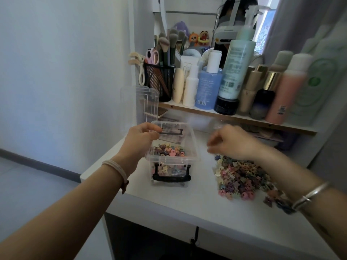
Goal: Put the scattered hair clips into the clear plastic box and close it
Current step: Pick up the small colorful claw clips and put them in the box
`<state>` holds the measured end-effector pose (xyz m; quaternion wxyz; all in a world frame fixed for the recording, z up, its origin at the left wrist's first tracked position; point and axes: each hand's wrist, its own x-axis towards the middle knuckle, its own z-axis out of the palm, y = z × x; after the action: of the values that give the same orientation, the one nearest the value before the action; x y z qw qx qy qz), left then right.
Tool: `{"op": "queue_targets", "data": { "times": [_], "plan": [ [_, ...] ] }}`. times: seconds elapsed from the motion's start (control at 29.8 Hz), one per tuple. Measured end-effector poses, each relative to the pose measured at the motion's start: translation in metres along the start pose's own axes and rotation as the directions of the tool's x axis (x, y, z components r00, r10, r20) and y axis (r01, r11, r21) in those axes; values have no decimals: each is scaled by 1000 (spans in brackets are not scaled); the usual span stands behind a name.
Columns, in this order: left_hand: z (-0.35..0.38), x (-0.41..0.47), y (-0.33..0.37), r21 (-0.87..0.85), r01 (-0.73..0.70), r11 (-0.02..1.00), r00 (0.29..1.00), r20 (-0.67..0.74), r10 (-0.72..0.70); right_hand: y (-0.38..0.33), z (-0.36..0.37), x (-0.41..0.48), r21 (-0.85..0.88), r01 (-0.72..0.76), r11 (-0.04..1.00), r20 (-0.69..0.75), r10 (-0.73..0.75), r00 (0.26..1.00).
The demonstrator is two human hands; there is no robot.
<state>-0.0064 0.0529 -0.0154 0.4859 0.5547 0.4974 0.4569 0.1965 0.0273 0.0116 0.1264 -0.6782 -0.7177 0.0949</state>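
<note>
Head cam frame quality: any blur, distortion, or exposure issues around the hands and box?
Head view: right hand motion-blurred, grip unreadable; left hand on the clear plastic box fairly sharp; bottles at right edge smeared by wide-angle stretch; light dim and bluish; open lid nearly vanishes against the wall.

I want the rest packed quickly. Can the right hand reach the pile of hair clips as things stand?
Probably yes: the right hand hovers just above the pile of hair clips, which lies uncovered beside the clear plastic box the left hand holds.
</note>
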Motion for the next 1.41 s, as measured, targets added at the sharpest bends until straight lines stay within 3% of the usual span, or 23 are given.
{"op": "queue_targets", "data": {
  "times": [0.07,0.13,0.34,0.44,0.54,0.6,0.71,0.77,0.91,0.97,1.07,1.18,1.41],
  "plan": [
    [0,0,0,-3,5,1000,1000,2,-5,12,10,-3,-115,-48,992,193,70,979],
    [0,0,0,-7,6,1000,1000,-1,-6,15,19,-6,-162,-27,986,272,71,960],
    [0,-1,1,-9,18,1000,1000,2,-18,13,29,-4,-120,37,992,231,-8,973],
    [0,0,1,-6,18,1000,1000,5,-18,10,27,0,-122,72,990,69,-64,996],
    [0,1,0,-1,12,1000,1000,0,-12,-10,12,3,131,109,985,-273,-70,959],
    [1,1,0,7,11,1000,1000,-1,-11,-28,0,2,268,232,935,-368,-123,921],
    [1,1,0,4,21,1000,1000,-3,-21,-49,-9,0,202,329,923,-230,-282,932],
    [0,1,0,8,23,1000,1000,-4,-23,-49,-9,0,131,332,934,-142,-314,939],
    [-1,3,-2,13,15,1000,1000,0,-15,-26,-10,1,113,161,980,-105,-150,983],
    [-1,3,-2,10,18,1000,1000,-1,-18,-9,-9,-3,35,46,998,97,-49,994],
    [0,2,-1,-12,16,1000,1000,-1,-16,8,1,-10,-136,-19,991,327,63,943],
    [0,2,-2,-8,14,1000,1000,-3,-14,16,14,-12,-270,70,960,324,22,946],
    [1,1,-1,5,17,1000,1000,-2,-17,14,29,-11,-279,142,950,213,-83,974]
  ]
}}
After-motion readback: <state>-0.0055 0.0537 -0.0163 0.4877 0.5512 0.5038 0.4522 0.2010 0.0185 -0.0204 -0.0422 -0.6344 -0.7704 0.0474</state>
